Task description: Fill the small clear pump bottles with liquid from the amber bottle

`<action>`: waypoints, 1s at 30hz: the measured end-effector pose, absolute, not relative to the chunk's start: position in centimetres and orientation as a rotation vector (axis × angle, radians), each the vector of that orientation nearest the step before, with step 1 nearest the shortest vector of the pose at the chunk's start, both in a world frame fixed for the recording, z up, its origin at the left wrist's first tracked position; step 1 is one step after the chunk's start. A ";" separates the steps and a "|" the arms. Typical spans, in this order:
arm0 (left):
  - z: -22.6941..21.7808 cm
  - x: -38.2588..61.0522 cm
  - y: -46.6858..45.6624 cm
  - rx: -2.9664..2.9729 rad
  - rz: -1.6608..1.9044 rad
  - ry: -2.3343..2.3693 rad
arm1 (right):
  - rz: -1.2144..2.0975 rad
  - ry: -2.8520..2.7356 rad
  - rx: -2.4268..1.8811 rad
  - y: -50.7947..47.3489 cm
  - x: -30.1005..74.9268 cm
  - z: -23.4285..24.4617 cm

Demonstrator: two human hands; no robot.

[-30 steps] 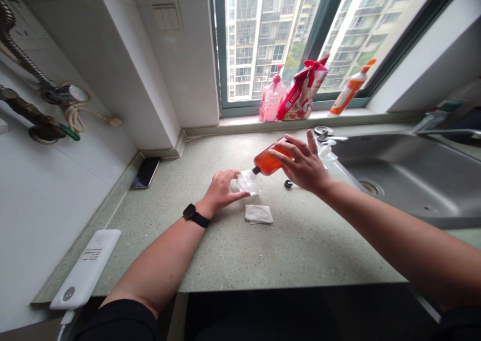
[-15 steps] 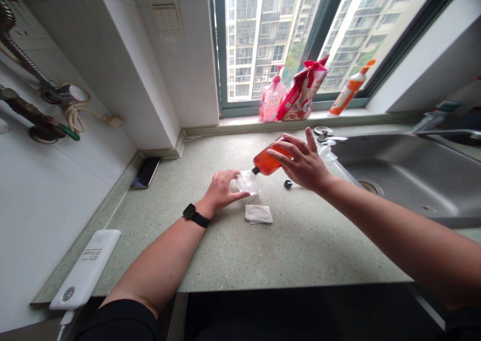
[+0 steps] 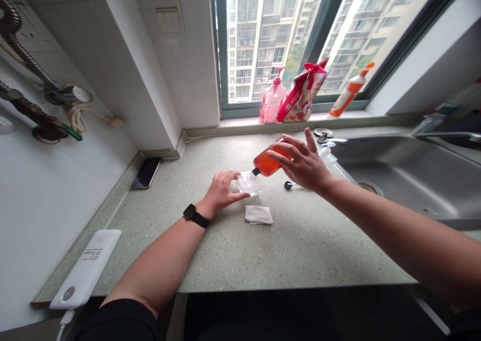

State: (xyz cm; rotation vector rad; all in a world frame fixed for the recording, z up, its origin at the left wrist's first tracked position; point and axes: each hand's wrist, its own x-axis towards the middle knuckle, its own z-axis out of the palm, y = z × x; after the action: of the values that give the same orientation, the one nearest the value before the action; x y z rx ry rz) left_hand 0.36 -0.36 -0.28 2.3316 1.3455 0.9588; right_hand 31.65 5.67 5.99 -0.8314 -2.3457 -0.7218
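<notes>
In my right hand (image 3: pixel 306 163) is a bottle of orange-red liquid (image 3: pixel 267 160), tilted with its black neck pointing down to the left. The neck meets the mouth of a clear plastic container (image 3: pixel 250 183) on the counter. My left hand (image 3: pixel 223 188) grips that container from its left side, thumb in front and fingers behind. A folded white tissue (image 3: pixel 258 214) lies just in front of the container. Right of it, under my right hand, rests a small black cap (image 3: pixel 288 185). Whether liquid is flowing I cannot make out.
A steel sink (image 3: pixel 398 155) is set into the counter (image 3: pixel 225 261) at right. On the windowsill stand a pink pump bottle (image 3: pixel 272 103), a red bag (image 3: pixel 303 93) and an orange-white bottle (image 3: pixel 347 93). A phone (image 3: pixel 146 173) and a white power bank (image 3: pixel 86 268) lie at left.
Both hands, the bottle and the container keep the same positions. Only the camera view has shifted very slightly.
</notes>
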 end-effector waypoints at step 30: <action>-0.4 0.3 -0.3 2.331 0.964 1.334 | -0.843 -2.336 -0.684 5.5 31.4 6.9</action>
State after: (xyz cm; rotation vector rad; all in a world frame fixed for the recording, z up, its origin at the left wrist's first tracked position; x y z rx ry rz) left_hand 0.34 -0.34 -0.38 2.3314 1.3339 0.9637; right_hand 31.41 5.48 6.91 -0.6845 -2.3359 -0.8432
